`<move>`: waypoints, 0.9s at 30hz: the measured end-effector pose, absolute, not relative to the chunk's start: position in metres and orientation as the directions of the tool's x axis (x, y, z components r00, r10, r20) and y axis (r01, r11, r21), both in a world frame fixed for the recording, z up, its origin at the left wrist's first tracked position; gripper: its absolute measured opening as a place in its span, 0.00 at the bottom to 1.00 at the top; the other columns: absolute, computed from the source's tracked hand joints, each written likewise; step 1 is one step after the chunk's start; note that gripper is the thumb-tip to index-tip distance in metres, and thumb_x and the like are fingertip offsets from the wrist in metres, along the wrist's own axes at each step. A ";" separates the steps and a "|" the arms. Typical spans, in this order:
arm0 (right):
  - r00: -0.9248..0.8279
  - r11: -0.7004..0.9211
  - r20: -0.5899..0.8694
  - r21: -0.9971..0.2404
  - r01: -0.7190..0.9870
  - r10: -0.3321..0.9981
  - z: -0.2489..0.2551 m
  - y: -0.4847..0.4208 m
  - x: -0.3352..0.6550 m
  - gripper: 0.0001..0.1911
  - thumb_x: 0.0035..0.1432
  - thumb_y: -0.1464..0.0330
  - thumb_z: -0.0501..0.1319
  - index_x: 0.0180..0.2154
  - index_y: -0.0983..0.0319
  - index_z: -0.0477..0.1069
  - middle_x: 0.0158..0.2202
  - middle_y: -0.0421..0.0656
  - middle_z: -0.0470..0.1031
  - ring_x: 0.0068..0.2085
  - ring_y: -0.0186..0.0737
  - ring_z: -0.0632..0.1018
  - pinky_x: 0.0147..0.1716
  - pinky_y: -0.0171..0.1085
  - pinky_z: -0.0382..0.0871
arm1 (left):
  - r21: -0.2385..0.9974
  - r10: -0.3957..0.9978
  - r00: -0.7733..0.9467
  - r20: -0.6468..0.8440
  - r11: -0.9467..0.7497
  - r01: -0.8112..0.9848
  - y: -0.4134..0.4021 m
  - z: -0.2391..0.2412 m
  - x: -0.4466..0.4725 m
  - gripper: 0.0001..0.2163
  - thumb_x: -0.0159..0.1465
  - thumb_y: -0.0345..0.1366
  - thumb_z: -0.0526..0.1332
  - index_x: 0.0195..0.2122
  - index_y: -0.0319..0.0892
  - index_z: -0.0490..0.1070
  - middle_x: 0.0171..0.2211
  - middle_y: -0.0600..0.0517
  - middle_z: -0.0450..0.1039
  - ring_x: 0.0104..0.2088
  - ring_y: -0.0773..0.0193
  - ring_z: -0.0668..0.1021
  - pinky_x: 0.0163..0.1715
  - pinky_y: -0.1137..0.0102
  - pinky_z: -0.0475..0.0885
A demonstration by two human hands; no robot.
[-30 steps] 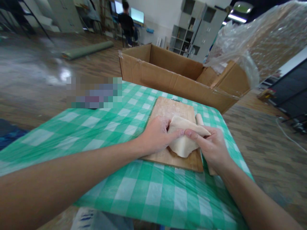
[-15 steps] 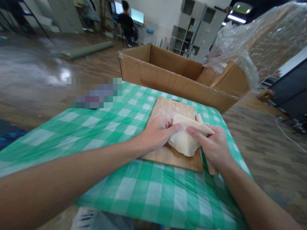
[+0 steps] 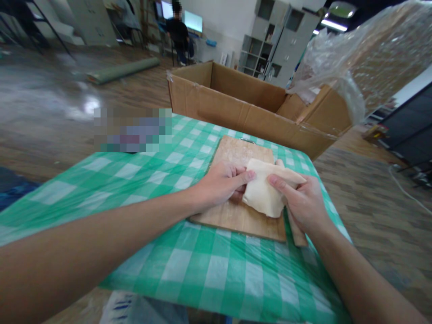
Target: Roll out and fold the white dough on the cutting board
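A pale sheet of dough (image 3: 265,191) hangs lifted over a wooden cutting board (image 3: 236,216) on a table with a green-and-white checked cloth (image 3: 151,180). My left hand (image 3: 221,182) pinches the dough's left top edge between thumb and fingers. My right hand (image 3: 303,202) grips its right side, thumb laid across the front. A wooden rolling pin (image 3: 297,231) lies along the board's right edge, mostly hidden behind my right hand.
A big open cardboard box (image 3: 243,105) stands just beyond the table's far edge, with crumpled clear plastic (image 3: 357,58) over its right side. A person (image 3: 177,29) sits at screens far back. Grey shelves (image 3: 266,45) line the rear wall. A rolled mat (image 3: 123,69) lies on the floor.
Both hands have carried the dough to the right and slightly up over the board, and the sheet has folded into a more compact shape. The board has turned slightly.
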State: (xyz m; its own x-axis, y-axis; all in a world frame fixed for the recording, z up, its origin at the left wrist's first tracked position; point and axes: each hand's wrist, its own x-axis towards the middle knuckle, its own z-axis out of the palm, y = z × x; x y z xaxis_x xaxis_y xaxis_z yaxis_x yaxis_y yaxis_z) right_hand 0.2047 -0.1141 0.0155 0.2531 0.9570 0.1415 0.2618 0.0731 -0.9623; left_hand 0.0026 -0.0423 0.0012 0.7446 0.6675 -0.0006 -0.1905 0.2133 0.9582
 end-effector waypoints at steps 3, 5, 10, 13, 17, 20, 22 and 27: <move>0.241 0.071 0.125 -0.972 0.224 0.962 0.013 -0.113 0.208 0.15 0.53 0.56 0.75 0.33 0.62 0.82 0.30 0.42 0.80 0.27 0.39 0.76 0.25 0.36 0.71 | 0.959 0.668 0.744 0.002 0.210 -0.191 -0.043 0.004 0.001 0.15 0.65 0.47 0.69 0.32 0.38 0.78 0.27 0.50 0.79 0.29 0.66 0.80 0.28 0.75 0.72; 0.228 0.071 0.122 -0.973 0.220 0.966 0.012 -0.113 0.209 0.15 0.54 0.56 0.75 0.34 0.62 0.83 0.31 0.43 0.81 0.28 0.39 0.76 0.25 0.36 0.71 | 0.950 0.674 0.739 -0.009 0.237 -0.205 -0.044 0.005 0.001 0.15 0.65 0.46 0.70 0.31 0.38 0.78 0.27 0.49 0.79 0.30 0.65 0.81 0.30 0.73 0.74; 0.205 0.081 0.131 -0.969 0.233 0.970 0.012 -0.115 0.206 0.17 0.54 0.54 0.75 0.32 0.61 0.82 0.31 0.43 0.81 0.28 0.38 0.76 0.24 0.35 0.70 | 0.931 0.660 0.751 -0.023 0.288 -0.225 -0.043 0.003 0.003 0.18 0.63 0.49 0.71 0.43 0.38 0.80 0.36 0.45 0.83 0.35 0.60 0.84 0.36 0.69 0.77; 0.194 0.078 0.138 -0.954 0.290 0.971 0.013 -0.119 0.200 0.18 0.54 0.53 0.75 0.28 0.61 0.80 0.26 0.41 0.78 0.25 0.36 0.73 0.20 0.33 0.65 | 0.970 0.679 0.734 -0.005 0.181 -0.160 -0.043 0.001 0.003 0.19 0.59 0.47 0.74 0.44 0.39 0.80 0.38 0.46 0.83 0.36 0.59 0.83 0.32 0.71 0.75; 0.134 0.070 0.105 -0.967 0.243 0.986 0.016 -0.120 0.198 0.17 0.54 0.53 0.75 0.33 0.60 0.83 0.31 0.42 0.82 0.28 0.39 0.77 0.25 0.35 0.71 | 0.983 0.766 0.642 0.032 0.093 -0.160 -0.044 0.002 0.004 0.14 0.61 0.42 0.73 0.43 0.39 0.81 0.37 0.48 0.84 0.34 0.62 0.82 0.31 0.73 0.74; 0.100 0.050 0.077 -0.968 0.246 0.992 0.018 -0.118 0.201 0.17 0.55 0.52 0.74 0.32 0.60 0.84 0.31 0.43 0.83 0.28 0.39 0.77 0.25 0.35 0.71 | 0.981 0.796 0.605 0.037 0.087 -0.174 -0.044 0.002 0.005 0.12 0.61 0.39 0.73 0.42 0.39 0.81 0.39 0.48 0.84 0.34 0.63 0.82 0.32 0.72 0.75; 0.097 0.038 0.063 -0.970 0.241 0.993 0.017 -0.118 0.203 0.17 0.56 0.53 0.74 0.31 0.61 0.83 0.30 0.43 0.82 0.27 0.38 0.77 0.24 0.35 0.70 | 0.980 0.792 0.610 0.035 0.093 -0.177 -0.044 0.002 0.005 0.12 0.62 0.40 0.73 0.42 0.39 0.81 0.40 0.47 0.84 0.34 0.62 0.83 0.32 0.72 0.75; 0.087 0.053 0.071 -0.980 0.194 0.994 0.015 -0.116 0.208 0.16 0.58 0.53 0.73 0.33 0.61 0.83 0.31 0.42 0.83 0.28 0.37 0.78 0.26 0.34 0.71 | 0.979 0.821 0.570 0.037 0.086 -0.187 -0.041 0.000 0.003 0.15 0.62 0.42 0.73 0.45 0.38 0.80 0.44 0.44 0.84 0.39 0.58 0.84 0.35 0.69 0.78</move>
